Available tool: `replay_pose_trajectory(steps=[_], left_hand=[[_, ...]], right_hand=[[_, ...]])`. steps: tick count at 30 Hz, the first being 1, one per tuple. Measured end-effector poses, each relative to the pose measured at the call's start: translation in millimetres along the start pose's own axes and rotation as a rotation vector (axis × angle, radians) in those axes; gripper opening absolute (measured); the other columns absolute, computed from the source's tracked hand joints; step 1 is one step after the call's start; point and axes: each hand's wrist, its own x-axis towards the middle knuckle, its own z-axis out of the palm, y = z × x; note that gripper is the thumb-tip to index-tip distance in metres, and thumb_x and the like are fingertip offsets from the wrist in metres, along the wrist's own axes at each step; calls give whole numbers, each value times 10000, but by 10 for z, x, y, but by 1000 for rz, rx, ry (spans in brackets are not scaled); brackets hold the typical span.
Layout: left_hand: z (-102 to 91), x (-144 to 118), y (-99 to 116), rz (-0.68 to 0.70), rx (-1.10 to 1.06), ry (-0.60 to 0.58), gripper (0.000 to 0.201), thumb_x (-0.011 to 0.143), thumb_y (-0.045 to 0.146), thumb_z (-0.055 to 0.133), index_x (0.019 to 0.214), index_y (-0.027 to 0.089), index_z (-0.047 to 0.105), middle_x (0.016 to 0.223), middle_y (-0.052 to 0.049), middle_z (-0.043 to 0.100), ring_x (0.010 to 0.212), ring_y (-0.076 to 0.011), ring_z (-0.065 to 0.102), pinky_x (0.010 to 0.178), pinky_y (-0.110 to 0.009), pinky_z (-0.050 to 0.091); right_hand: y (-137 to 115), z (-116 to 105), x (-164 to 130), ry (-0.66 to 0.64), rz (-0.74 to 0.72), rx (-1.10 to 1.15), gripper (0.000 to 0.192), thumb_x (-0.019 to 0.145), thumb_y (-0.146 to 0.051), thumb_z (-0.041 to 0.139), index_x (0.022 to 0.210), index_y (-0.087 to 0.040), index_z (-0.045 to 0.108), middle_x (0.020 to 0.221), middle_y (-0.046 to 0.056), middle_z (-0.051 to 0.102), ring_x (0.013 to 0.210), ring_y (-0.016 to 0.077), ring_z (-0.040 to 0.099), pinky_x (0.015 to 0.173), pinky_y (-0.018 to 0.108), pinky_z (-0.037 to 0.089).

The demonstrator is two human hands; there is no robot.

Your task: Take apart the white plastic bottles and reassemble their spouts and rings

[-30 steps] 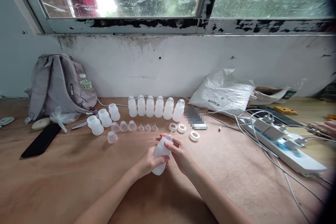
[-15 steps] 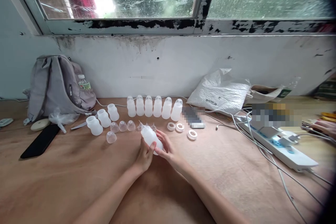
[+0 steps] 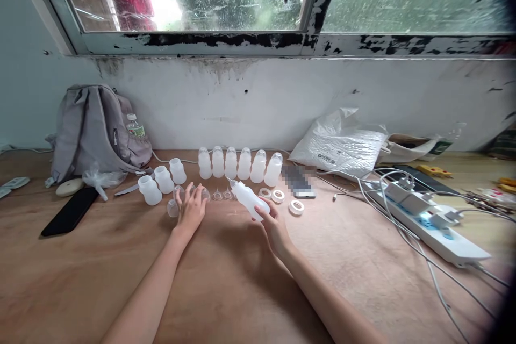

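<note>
My right hand (image 3: 274, 223) grips a frosted white baby bottle (image 3: 250, 201) by its lower end. The bottle is tilted, its neck with a clear nipple pointing up and to the left. My left hand (image 3: 191, 208) reaches over a group of clear dome caps (image 3: 173, 208), fingers apart and pointing away from me; whether a fingertip touches a cap is hidden. Several flat clear nipples (image 3: 217, 194) lie between the hands, one partly behind the bottle. White ring collars (image 3: 296, 207) lie to the right of my right hand.
A row of capped bottles (image 3: 231, 164) stands along the back. Three uncapped bottles (image 3: 150, 191) stand at left, near a dark phone (image 3: 69, 212) and a grey backpack (image 3: 91, 126). At right are a silvery package (image 3: 338, 142), a power strip (image 3: 455, 244) and loose cables.
My left hand has let go of the bottle and moved left to the caps. My right hand keeps the bottle and has shifted right. The view has turned slightly.
</note>
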Motion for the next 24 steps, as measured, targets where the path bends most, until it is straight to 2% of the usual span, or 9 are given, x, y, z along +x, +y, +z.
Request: replay_pose_trajectory(steps=[2,4,7,10,12,18,24], left_hand=[[-11,-11,36,-23,-61,16,274,789,233,501,1058,203,535,1022,-106,610,1066,-295,456,977,-554,114],[-52,-12,98,-68,-179,70,293,783,283,518,1065,207,534,987,-101,591,991,-276,491,948,-513,227],[-127,-7,199,-171,-507,146,284,807,349,481,1050,210,530,983,-83,530,891,-214,527,829,-379,399],[-163,-24,298,-259,-908,70,275,808,398,470,1011,212,488,925,-41,514,738,-144,549,693,-281,458],[-158,-51,361,-288,-1069,-10,289,790,420,494,988,213,456,890,-17,512,663,-113,543,641,-250,463],[-139,-157,488,-229,-1158,-154,300,770,408,535,965,210,423,854,-10,525,663,-113,555,617,-240,471],[-204,-211,526,-51,-1003,-152,278,792,359,504,1008,201,431,893,-45,539,766,-154,544,669,-262,444]], right_hand=[[-1,-2,-1,32,3,18,333,684,-339,626,990,-231,550,963,29,570,866,189,527,614,268,455],[-3,-12,1,75,-15,14,294,686,-342,619,950,-232,551,929,20,561,824,173,524,574,244,438],[-14,-41,17,122,-46,-5,259,702,-355,593,921,-221,558,888,20,546,747,150,502,533,225,397],[-37,-61,26,130,-60,-21,260,702,-361,580,914,-212,562,869,27,535,717,150,483,521,229,373],[-56,-61,16,117,-62,-30,251,697,-360,578,899,-212,563,854,24,533,709,153,482,516,230,363],[-97,-36,-31,43,-59,-74,205,695,-325,577,868,-218,557,746,-5,516,655,136,473,495,218,343],[-90,-29,-31,7,-49,-33,180,718,-340,546,849,-218,527,643,-35,467,508,97,415,396,196,298]])
